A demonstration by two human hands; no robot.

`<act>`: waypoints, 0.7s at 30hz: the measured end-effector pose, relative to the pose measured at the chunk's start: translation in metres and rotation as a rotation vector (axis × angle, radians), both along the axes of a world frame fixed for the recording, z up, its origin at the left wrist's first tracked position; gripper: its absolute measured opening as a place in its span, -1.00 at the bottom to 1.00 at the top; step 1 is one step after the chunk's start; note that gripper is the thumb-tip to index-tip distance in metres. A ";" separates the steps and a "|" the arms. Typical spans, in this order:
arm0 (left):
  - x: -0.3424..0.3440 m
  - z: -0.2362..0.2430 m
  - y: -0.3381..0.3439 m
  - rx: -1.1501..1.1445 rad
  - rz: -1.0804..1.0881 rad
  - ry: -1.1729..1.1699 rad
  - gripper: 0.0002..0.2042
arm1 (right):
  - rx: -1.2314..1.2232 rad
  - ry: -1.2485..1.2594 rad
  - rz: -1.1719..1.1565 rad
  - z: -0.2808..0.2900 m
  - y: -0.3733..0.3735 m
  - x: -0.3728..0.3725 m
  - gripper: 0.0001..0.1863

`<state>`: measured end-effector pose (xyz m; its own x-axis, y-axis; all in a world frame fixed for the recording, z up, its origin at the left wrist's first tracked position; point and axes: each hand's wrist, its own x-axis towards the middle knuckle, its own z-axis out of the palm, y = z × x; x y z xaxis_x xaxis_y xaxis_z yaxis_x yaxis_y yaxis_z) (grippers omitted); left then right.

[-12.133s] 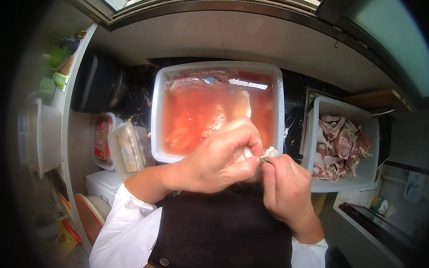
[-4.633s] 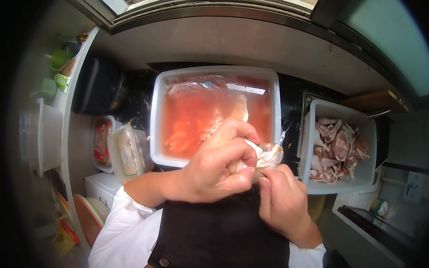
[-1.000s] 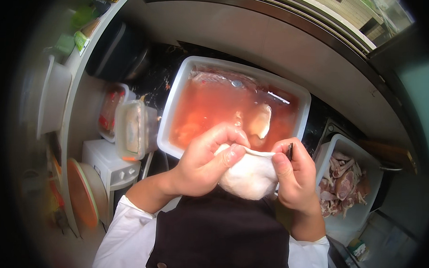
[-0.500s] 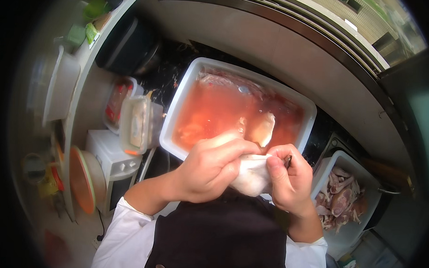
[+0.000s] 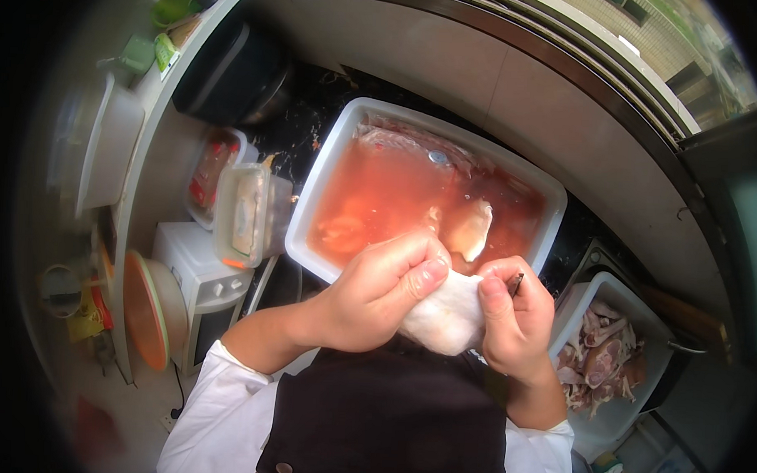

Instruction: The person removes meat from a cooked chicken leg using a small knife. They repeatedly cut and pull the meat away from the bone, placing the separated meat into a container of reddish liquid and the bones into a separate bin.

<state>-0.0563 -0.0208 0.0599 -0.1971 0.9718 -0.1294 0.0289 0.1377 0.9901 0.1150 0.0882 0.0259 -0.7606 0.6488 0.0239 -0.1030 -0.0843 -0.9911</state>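
Note:
A pale, skin-on piece of raw poultry [image 5: 447,316] is stretched between my two hands in front of my dark apron. My left hand [image 5: 372,299] is closed on its upper left edge, thumb on top. On the right edge, my right hand [image 5: 515,325] pinches it between thumb and fingers. A thin dark tip [image 5: 517,283] sticks out from the right fingers; I cannot make out what it belongs to. Just beyond stands a white tub [image 5: 310,209] of reddish water, where another pale piece of poultry [image 5: 472,230] breaks the surface.
To the right, a white bin [image 5: 566,322] holds raw poultry pieces [image 5: 604,353]. Plastic containers [image 5: 254,220] and a small white oven [image 5: 206,272] stand left, beside a shelf with an orange-rimmed bowl [image 5: 142,312]. A wall and window frame bound the far side.
My left thumb has come up on top of the poultry piece, and that hand has turned slightly. The piece looks more spread out and hangs a little lower. My right hand keeps its pinch.

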 end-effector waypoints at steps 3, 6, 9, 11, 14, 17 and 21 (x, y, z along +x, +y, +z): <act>0.001 0.000 -0.002 -0.019 0.008 -0.090 -0.81 | -0.036 0.017 0.019 0.000 0.000 0.001 -0.86; 0.001 0.000 -0.004 -0.003 0.003 -0.118 -0.81 | -0.033 0.016 0.048 0.001 -0.001 0.001 -0.87; 0.001 -0.001 -0.005 0.004 0.002 -0.124 -0.81 | -0.001 0.049 -0.044 0.003 -0.007 -0.002 -0.92; 0.002 -0.002 -0.007 -0.013 0.013 -0.137 -0.81 | 0.127 0.097 -0.071 0.004 -0.006 -0.005 -0.91; 0.002 -0.001 -0.008 0.027 0.022 -0.038 -0.80 | 0.373 0.141 0.017 0.005 0.002 -0.006 -0.85; 0.003 0.001 -0.008 0.058 0.027 0.059 -0.82 | 0.416 0.139 0.095 0.009 0.006 -0.004 -0.82; 0.005 0.005 -0.007 0.130 0.030 0.183 -0.86 | 0.493 0.130 0.088 0.009 0.005 -0.006 -0.83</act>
<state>-0.0510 -0.0278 0.0654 -0.2347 0.9714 0.0373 0.2071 0.0125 0.9782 0.1088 0.0929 0.0354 -0.7824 0.4700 0.4086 -0.2415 0.3759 -0.8947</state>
